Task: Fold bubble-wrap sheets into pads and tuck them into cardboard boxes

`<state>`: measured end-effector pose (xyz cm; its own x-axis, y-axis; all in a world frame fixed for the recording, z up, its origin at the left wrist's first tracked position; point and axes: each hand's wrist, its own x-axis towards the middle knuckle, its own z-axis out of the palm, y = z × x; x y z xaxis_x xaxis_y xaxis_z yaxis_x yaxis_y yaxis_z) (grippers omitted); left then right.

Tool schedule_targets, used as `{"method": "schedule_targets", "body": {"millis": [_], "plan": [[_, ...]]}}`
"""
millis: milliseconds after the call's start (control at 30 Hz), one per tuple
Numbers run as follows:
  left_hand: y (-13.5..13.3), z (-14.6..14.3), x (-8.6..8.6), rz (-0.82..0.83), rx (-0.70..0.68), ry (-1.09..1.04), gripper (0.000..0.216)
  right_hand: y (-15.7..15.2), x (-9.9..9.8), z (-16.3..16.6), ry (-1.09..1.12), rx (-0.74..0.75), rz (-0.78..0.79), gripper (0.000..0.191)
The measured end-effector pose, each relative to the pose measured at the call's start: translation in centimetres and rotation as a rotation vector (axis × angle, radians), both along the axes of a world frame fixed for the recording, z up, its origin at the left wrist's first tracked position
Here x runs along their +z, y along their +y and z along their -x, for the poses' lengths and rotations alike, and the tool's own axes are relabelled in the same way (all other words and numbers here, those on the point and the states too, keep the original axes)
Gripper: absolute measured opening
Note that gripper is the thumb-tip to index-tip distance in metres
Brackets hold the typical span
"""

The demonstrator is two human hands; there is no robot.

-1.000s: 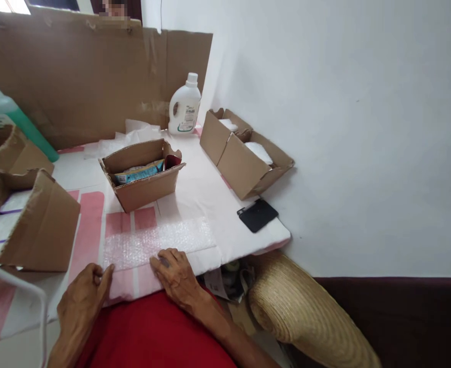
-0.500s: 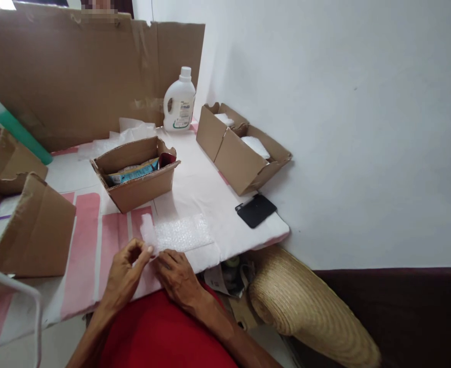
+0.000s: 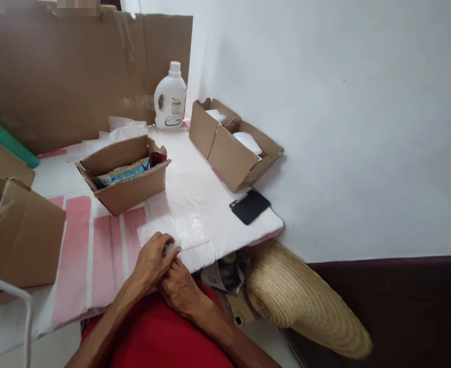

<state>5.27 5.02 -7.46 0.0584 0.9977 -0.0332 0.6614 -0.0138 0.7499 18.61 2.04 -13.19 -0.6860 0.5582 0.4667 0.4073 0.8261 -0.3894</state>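
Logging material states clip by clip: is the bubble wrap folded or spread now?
Partly folded: the bubble wrap lay out longer a second ago; now it is shorter, its left end turned over toward the right.

It looks like a home: pink-and-white cloth [image 3: 106,245], bottle [image 3: 172,105], straw roll [image 3: 302,301].

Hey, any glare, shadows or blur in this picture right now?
Head view: small bright glints on the bubble wrap; soft shadows on the wall around the rightmost cardboard box; dim space under the table; print on the white bottle too small to read clearly.
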Motion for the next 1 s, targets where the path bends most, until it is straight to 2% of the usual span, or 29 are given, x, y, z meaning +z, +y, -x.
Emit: {"method": "schedule_targets", "body": {"millis": [133, 233, 300, 400, 500, 600, 733, 867, 933, 1000], "plan": [[-0.1, 0.2, 0.0, -0.012, -0.069, 0.015, 0.027, -0.3, 2.4, -2.2, 0.067, 0.026, 0.074, 0.023], [-0.2, 0.4, -0.3, -0.051, -0.118, 0.003, 0.034, 0.2, 3.9, -3.4, 0.19, -0.103, 0.09, 0.027], [-0.4, 0.7, -0.4, -0.08, -0.141, -0.009, 0.035, 0.9, 4.0, -3.5, 0.17, -0.223, 0.057, 0.035], [-1.0, 1.6, -0.6, -0.124, -0.137, -0.021, 0.032, 1.8, 3.1, -3.1, 0.023, -0.328, 0.037, 0.038], [-1.2, 3.2, -0.7, -0.207, 0.025, 0.025, 0.029, 2.1, 1.9, -3.0, -0.053, -0.323, 0.026, 0.037], [-0.7, 4.9, -1.1, -0.268, 0.227, 0.153, 0.046, 1.9, 1.0, -3.3, -0.046, -0.299, -0.02, 0.032], [-0.1, 5.9, -1.9, -0.148, 0.194, 0.131, 0.054, 2.0, 0.3, -3.7, 0.005, -0.293, -0.047, 0.027], [-1.7, 5.9, -1.4, -0.018, 0.215, 0.088, 0.052, 2.3, 0.5, -4.3, 0.041, -0.221, 0.006, 0.029], [-3.2, 5.9, -0.5, 0.123, 0.257, -0.051, 0.051, 2.4, 1.1, -4.6, 0.033, -0.125, 0.091, 0.037], [-4.7, 5.9, 0.7, 0.296, 0.329, -0.287, 0.055, 2.4, 1.8, -5.0, 0.025, -0.013, 0.178, 0.047]]}}
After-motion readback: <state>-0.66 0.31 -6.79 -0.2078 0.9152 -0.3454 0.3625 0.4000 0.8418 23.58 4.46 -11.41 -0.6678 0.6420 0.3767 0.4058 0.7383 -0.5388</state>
